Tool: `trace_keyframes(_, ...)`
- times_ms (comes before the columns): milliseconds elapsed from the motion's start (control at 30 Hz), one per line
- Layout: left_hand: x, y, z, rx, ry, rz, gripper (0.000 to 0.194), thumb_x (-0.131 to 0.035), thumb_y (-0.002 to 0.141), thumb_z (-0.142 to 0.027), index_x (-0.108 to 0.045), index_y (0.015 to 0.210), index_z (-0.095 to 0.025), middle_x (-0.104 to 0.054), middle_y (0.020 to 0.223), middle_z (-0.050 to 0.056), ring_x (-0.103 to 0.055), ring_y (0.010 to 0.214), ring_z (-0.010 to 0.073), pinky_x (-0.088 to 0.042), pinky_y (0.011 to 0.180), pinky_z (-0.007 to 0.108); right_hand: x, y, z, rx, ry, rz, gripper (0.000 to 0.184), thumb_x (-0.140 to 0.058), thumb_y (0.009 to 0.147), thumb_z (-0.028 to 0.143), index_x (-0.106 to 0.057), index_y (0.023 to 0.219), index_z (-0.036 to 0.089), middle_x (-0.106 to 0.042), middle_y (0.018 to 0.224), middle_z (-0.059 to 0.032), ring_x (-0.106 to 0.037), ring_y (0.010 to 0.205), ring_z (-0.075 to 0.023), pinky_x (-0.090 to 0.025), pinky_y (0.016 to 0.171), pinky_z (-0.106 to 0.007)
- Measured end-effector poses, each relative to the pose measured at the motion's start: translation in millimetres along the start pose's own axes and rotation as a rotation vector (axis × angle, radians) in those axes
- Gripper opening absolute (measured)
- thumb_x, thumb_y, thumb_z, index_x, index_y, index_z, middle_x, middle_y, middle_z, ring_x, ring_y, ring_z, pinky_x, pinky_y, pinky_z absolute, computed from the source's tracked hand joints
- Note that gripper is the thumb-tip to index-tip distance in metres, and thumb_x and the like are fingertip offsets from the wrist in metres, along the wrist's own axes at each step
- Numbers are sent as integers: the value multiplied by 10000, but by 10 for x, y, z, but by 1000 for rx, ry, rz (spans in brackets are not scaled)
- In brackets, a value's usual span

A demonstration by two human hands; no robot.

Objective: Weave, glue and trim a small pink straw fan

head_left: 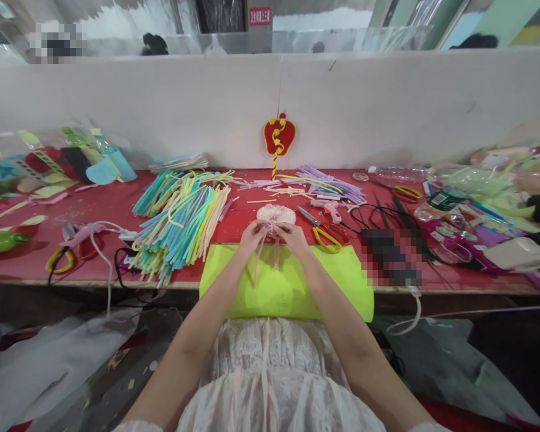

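My left hand point(253, 235) and my right hand point(291, 235) meet in the middle, fingertips pinched together. Between them is a pink pipe cleaner point(276, 257), with strands dangling below my fingers over a lime-green cloth point(342, 282). Just past my fingertips lies a round pale-pink piece point(289, 216) with small pink loops on it; my fingers cover its near edge. Red-handled pliers point(337, 231) and yellow-handled scissors point(327, 240) lie to the right of my right hand. A pink glue gun point(330, 208) rests behind them.
Left of my hands is a big heap of coloured pipe cleaners point(184, 216). Purple pipe cleaners point(333, 183) lie farther back. A red fan-shaped ornament point(279, 137) stands against the white partition point(162, 108). Plastic bottles point(450, 198) and cables crowd the right side; another glue gun point(83, 233) is at left.
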State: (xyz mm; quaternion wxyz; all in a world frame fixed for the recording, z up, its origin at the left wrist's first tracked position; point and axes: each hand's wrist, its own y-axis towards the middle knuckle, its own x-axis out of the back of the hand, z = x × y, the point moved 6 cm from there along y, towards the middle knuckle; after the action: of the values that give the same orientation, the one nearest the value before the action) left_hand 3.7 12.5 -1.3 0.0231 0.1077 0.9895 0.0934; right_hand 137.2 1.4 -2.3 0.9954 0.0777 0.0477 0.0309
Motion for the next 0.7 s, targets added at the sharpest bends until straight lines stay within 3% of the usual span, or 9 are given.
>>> trace_keyframes(400, -5, -54, -141, -126, 206, -53, 200, -598, 739, -363, -572, 790, -171, -612, 795, 24, -578, 765, 144, -449, 740, 269, 21, 23, -64, -14, 34, -37, 274, -692, 624, 421, -678, 820, 230, -674, 705, -8, -611, 633, -167, -515, 673, -331)
trace_keyframes(700, -26, -97, -248, -234, 369, -31, 117, -572, 764, -291, -589, 806, -184, -624, 824, 31, -580, 788, 151, -445, 759, 268, 13, 1, -4, 10, 38, -29, 259, -702, 608, 431, -662, 756, 223, -680, 699, -8, -632, 668, -179, -521, 711, -344)
